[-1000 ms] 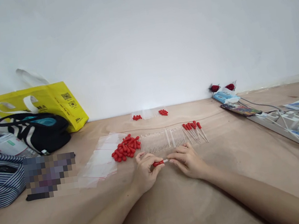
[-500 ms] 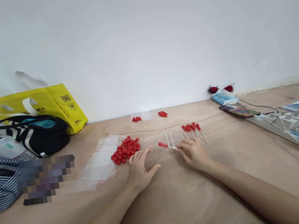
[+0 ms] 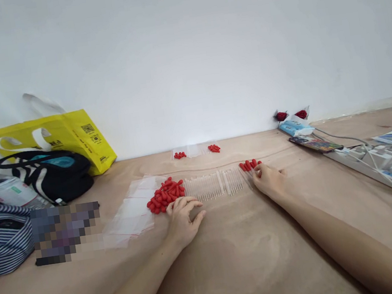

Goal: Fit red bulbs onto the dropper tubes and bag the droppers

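Note:
My left hand (image 3: 184,219) hovers or rests beside a pile of red rubber bulbs (image 3: 163,198), its fingers loosely bent and apart, holding nothing. To its right lies a row of clear glass tubes (image 3: 205,188), set side by side. At the right end of that row are several glass droppers (image 3: 247,165), tubes fitted with red bulbs. My right hand (image 3: 270,180) is over these droppers, with thumb and fingers pinched on a dropper; the fingers hide much of its tube.
Clear zip bags (image 3: 132,212) lie left of the bulb pile. Two small bags of red bulbs (image 3: 179,155) lie near the wall. A yellow bag (image 3: 97,146), a black bag (image 3: 72,176) and a striped bag (image 3: 4,237) stand left. A power strip (image 3: 373,166) with cables sits right.
My right hand has moved right with the red-bulbed dropper, from above the tubes to the fitted droppers. The left hand has shifted slightly down and back from the tubes.

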Demonstrator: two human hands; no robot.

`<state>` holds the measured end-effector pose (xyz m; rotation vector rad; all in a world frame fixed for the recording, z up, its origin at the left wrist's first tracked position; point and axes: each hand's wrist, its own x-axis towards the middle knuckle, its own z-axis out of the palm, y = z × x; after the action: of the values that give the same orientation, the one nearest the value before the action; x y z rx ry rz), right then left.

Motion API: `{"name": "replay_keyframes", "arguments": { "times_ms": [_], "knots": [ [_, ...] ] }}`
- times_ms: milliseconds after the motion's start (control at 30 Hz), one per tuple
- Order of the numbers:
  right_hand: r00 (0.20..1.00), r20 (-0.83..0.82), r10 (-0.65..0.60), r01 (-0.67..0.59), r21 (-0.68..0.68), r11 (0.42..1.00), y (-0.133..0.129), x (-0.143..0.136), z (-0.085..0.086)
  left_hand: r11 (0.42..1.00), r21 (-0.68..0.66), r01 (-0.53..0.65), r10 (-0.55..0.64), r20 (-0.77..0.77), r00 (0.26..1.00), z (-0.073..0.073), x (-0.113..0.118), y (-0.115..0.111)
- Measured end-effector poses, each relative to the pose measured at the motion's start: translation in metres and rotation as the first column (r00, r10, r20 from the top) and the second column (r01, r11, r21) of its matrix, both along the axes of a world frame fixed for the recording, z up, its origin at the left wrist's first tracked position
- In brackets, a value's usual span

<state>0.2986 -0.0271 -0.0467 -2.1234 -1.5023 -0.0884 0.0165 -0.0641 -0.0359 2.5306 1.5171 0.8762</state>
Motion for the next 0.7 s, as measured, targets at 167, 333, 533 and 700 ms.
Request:
{"name": "replay_keyframes", "arguments": {
  "times_ms": [167, 333, 533, 700],
  "knots": [
    [0.998, 0.035, 0.048, -0.049, 0.029, 0.998, 0.000, -0.005, 0.002, 0.997, 0.016, -0.075, 0.076, -0.025, 0.997, 0.001, 0.001, -0.001],
    [0.993, 0.060, 0.104, -0.101, -0.056, 0.993, 0.000, -0.014, 0.003, 0.958, 0.096, -0.272, 0.279, -0.077, 0.957, 0.007, -0.007, 0.005],
    [0.989, 0.120, 0.090, -0.064, -0.205, 0.977, 0.004, -0.019, 0.005, 0.872, 0.164, -0.461, 0.483, -0.131, 0.866, 0.020, -0.023, 0.015],
    [0.971, 0.207, 0.116, -0.078, -0.184, 0.980, 0.007, -0.024, 0.003, 0.858, 0.173, -0.484, 0.509, -0.164, 0.845, 0.029, -0.037, 0.026]
  ]
}}
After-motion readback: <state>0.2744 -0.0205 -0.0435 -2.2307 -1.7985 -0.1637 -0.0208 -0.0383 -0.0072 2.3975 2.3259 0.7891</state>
